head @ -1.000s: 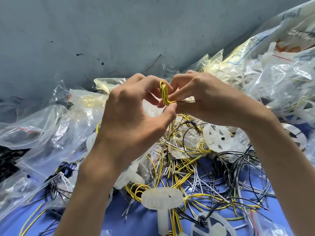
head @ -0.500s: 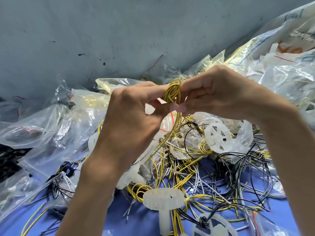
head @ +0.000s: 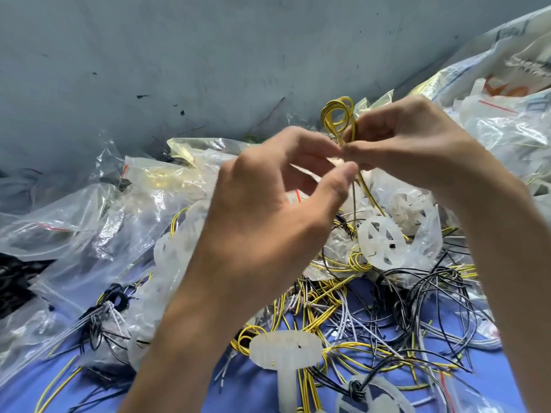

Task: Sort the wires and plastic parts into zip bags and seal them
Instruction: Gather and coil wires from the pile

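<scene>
Yellow wire loop [head: 338,116] between right fingers [head: 368,126]

Yellow wire loop [head: 338,117] upright, tangled wires [head: 357,317] and white plastic wheels [head: 380,242] heaped below, crumpled zip bags [head: 89,228] left, perhaps unsealed

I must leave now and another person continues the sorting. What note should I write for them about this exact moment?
Right hand pinches the yellow wire coil, raised over the pile. Left hand: thumb and forefinger at the wire below the coil; grip unclear.
Loose wires and white plastic parts lie mixed on the blue surface; zip bags lie at left and right.
Done: some bags look filled.
Left: bag this coil, sort the rest, seal.
</scene>
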Tool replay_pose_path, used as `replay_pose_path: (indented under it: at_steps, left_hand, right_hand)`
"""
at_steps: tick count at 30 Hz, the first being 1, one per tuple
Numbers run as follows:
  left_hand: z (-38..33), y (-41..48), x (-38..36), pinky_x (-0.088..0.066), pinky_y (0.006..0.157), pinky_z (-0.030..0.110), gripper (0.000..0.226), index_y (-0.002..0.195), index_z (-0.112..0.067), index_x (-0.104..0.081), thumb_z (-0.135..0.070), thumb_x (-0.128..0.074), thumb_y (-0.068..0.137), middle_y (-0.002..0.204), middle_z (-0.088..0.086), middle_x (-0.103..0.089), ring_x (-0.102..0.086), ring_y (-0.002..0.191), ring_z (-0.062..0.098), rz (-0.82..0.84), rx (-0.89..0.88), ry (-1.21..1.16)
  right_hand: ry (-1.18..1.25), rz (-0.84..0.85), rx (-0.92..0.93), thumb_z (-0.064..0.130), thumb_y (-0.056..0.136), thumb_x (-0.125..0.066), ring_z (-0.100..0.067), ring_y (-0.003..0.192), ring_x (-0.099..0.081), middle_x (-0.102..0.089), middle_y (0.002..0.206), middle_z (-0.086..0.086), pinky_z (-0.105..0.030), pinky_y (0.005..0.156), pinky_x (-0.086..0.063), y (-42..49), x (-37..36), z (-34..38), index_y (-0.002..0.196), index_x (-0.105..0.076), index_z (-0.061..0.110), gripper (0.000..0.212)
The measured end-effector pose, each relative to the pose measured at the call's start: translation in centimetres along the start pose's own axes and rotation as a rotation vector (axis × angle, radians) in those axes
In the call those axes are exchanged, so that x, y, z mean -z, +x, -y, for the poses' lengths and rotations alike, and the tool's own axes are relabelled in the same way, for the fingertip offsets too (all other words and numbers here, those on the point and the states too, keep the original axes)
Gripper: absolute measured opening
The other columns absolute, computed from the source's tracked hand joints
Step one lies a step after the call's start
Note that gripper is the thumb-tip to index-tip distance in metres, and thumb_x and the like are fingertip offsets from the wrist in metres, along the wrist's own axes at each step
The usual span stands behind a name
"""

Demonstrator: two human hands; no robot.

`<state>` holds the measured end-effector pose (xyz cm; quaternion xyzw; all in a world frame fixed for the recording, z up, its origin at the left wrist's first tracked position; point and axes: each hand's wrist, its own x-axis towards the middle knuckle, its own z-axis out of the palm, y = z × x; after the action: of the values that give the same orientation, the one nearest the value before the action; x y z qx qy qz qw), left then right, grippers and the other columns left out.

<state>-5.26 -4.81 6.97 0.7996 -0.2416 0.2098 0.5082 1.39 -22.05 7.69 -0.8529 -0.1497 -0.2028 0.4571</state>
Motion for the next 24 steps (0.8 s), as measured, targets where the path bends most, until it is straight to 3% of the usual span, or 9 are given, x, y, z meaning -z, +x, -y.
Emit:
replay_pose_path:
  at_steps: [4, 7, 10, 14, 17, 22, 24]
  left_hand:
    - [0.0, 0.0, -1.0, -0.054, 0.069, 0.018, 0.018, 0.086, -0.018, -0.071, -0.031, -0.059, 0.084, 0.08, -0.004, -0.073, -0.068, 0.066, 0.006, 0.229, 0.186, -0.31]
    - [0.6, 0.1, -1.8, -0.054, 0.068, 0.015, 0.023, 0.088, -0.014, -0.07, -0.028, -0.053, 0.095, 0.087, 0.002, -0.074, -0.069, 0.071, 0.008, 0.281, 0.353, -0.408]
    - [1.1, 0.6, -2.2, -0.056, 0.067, 0.019, 0.024, 0.081, -0.019, -0.066, -0.033, -0.051, 0.093, 0.093, 0.004, -0.072, -0.068, 0.076, 0.009, 0.199, 0.504, -0.498]
    - [1.7, 1.2, -2.5, -0.056, 0.061, 0.019, 0.028, 0.093, -0.01, -0.062, -0.036, -0.05, 0.093, 0.096, 0.007, -0.071, -0.069, 0.077, 0.01, 0.055, 0.662, -0.811]
    - [1.8, 1.4, -2.3, -0.053, 0.056, 0.017, 0.033, 0.106, 0.001, -0.059, -0.029, -0.051, 0.094, 0.089, 0.013, -0.069, -0.068, 0.073, 0.014, -0.104, 0.749, -1.152]
    - [2.3, 1.4, -2.4, -0.046, 0.049, 0.014, 0.022, 0.079, -0.002, -0.059, -0.015, -0.051, 0.095, 0.071, 0.01, -0.064, -0.063, 0.064, 0.013, -0.221, 0.817, -1.34]
    - [2.4, 1.4, -2.4, -0.044, 0.047, 0.012, 0.02, 0.076, -0.004, -0.06, -0.013, -0.054, 0.093, 0.066, 0.007, -0.062, -0.059, 0.061, 0.01, -0.254, 0.832, -1.338]
  right_hand:
    - [-0.006, -0.05, 0.01, 0.019, 0.075, -0.073, -0.001, 0.053, -0.056, -0.066, 0.06, 0.004, -0.02, 0.058, -0.044, 0.0, -0.6, 0.5, 0.069, -0.069, 0.015, 0.008]
    - [-0.001, -0.062, 0.017, 0.02, 0.079, -0.071, -0.003, 0.052, -0.058, -0.067, 0.06, 0.001, -0.025, 0.06, -0.046, -0.1, -1.1, 1.1, 0.069, -0.064, 0.013, 0.015]
    - [0.023, -0.073, 0.028, 0.019, 0.081, -0.071, -0.005, 0.056, -0.061, -0.069, 0.067, -0.005, -0.035, 0.067, -0.052, -0.4, -1.6, 1.6, 0.071, -0.061, 0.007, 0.019]
    - [0.065, -0.06, 0.116, 0.016, 0.077, -0.075, -0.002, 0.056, -0.055, -0.06, 0.056, 0.007, -0.038, 0.065, -0.054, -0.9, -1.8, 2.6, 0.063, -0.057, 0.01, 0.023]
    - [0.004, -0.035, 0.144, 0.023, 0.073, -0.078, -0.025, 0.061, -0.054, -0.063, 0.066, -0.015, -0.047, 0.064, -0.048, -1.2, -1.9, 3.1, 0.073, -0.066, 0.003, 0.023]
    - [0.002, 0.009, 0.143, 0.025, 0.071, -0.078, -0.027, 0.064, -0.063, -0.067, 0.07, -0.017, -0.048, 0.065, -0.053, -1.6, -1.3, 3.6, 0.075, -0.069, 0.005, 0.022]
    - [0.001, 0.05, 0.131, 0.022, 0.071, -0.079, -0.015, 0.063, -0.068, -0.07, 0.066, -0.008, -0.04, 0.065, -0.057, -1.8, -1.0, 3.7, 0.075, -0.07, 0.007, 0.017]
